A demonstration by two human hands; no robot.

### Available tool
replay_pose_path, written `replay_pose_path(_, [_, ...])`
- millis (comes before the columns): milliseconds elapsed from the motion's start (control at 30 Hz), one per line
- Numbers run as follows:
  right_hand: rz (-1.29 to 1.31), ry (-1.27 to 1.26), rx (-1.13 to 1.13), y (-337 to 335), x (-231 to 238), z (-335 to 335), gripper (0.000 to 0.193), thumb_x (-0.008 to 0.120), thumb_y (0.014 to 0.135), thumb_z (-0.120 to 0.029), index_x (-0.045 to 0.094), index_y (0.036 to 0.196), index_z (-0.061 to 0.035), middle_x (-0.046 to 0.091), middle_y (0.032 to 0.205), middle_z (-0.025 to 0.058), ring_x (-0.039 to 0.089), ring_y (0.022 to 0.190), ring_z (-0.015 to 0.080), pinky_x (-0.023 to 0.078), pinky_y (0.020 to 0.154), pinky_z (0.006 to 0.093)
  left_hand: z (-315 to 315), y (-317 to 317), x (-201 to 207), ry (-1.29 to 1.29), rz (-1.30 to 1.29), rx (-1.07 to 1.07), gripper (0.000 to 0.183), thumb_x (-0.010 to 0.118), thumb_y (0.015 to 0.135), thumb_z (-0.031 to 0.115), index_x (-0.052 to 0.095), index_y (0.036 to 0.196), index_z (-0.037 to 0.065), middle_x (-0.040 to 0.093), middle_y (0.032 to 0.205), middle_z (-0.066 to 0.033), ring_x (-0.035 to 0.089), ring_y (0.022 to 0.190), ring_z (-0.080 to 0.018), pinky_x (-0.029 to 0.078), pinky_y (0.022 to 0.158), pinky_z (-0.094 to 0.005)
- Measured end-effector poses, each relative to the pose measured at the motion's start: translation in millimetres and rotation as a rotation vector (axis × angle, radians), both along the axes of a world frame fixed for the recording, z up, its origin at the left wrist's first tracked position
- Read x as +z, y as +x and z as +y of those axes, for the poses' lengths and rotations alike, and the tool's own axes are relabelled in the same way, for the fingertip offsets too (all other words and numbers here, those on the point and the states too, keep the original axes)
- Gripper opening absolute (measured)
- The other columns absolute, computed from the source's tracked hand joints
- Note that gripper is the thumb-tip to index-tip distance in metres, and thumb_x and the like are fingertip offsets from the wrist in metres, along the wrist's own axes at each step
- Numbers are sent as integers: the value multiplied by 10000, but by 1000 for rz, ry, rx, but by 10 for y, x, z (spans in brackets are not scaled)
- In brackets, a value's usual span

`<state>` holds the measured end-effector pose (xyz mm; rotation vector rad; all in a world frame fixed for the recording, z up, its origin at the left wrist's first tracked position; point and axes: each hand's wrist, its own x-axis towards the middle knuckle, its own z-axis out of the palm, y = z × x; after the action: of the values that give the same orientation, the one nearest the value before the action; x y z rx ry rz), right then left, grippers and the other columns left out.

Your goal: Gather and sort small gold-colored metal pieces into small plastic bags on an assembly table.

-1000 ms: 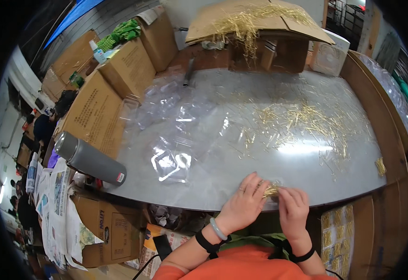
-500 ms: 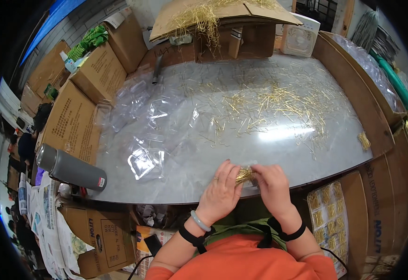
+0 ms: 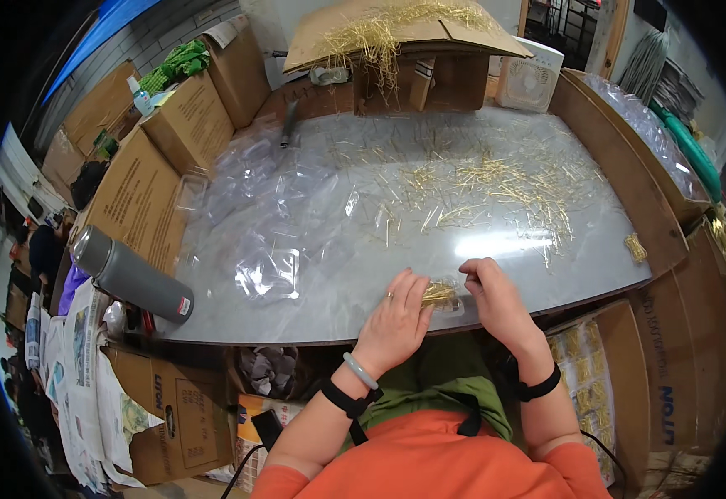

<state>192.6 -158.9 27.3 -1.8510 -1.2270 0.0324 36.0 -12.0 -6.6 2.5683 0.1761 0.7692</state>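
A bundle of thin gold wire hooks (image 3: 439, 293) lies in a small clear plastic box (image 3: 456, 308) at the table's near edge. My left hand (image 3: 393, 318) is closed around the left side of the bundle, its thumb along the near side. Just right of the box, my right hand (image 3: 500, 301) hovers apart from the bundle; its fingers are bent, with a gap between thumb and forefinger, and nothing shows in them. Many loose gold hooks (image 3: 504, 179) spread over the middle and right of the grey table (image 3: 363, 312).
Clear plastic boxes (image 3: 267, 270) pile up at left, beside a grey bottle (image 3: 134, 279). Cardboard walls stand on both sides. A small tied gold bundle (image 3: 635, 248) sits at the right edge. Filled packs (image 3: 587, 378) fill a carton below right. A white fan (image 3: 531, 76) stands behind.
My right hand has come off the bundle and moved a little right and up. The bundle now rests lower in the clear box, still under my left hand. The view has shifted slightly.
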Motion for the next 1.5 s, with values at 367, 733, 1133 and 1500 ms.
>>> replay_pose_path(367, [-96,47,-127,-29,-200,70,293,731,855,-14,653,1133,-60,702,950,135,666,863,310,543,741,409,-10,24,21,-40,18,-12,456,581,990,167,457,1392,-7,477,1389,-239,469,1345,-426,438,1095,-478])
replay_pose_path(733, [153,90,-31,6,-69,126,250,704,893,-23,641,1135,-24,711,922,154,672,853,335,533,753,406,-23,28,55,9,60,4,450,604,963,108,488,1379,-16,488,1385,-222,465,1349,-429,429,1109,-475])
replay_pose_path(1133, [-227,195,-173,-70,-206,81,403,675,810,13,657,1207,-59,673,1022,92,628,980,298,481,871,445,-18,1,124,-49,80,-9,402,644,938,79,550,1315,-25,522,1341,-203,483,1346,-444,442,1096,-490])
replay_pose_path(1500, [257,-48,-59,47,-38,-53,373,704,867,-36,618,1230,-19,696,816,157,684,690,296,547,664,392,-69,-5,68,-128,-172,257,428,740,935,199,579,1270,-14,554,1307,-208,562,1194,-404,490,980,-461])
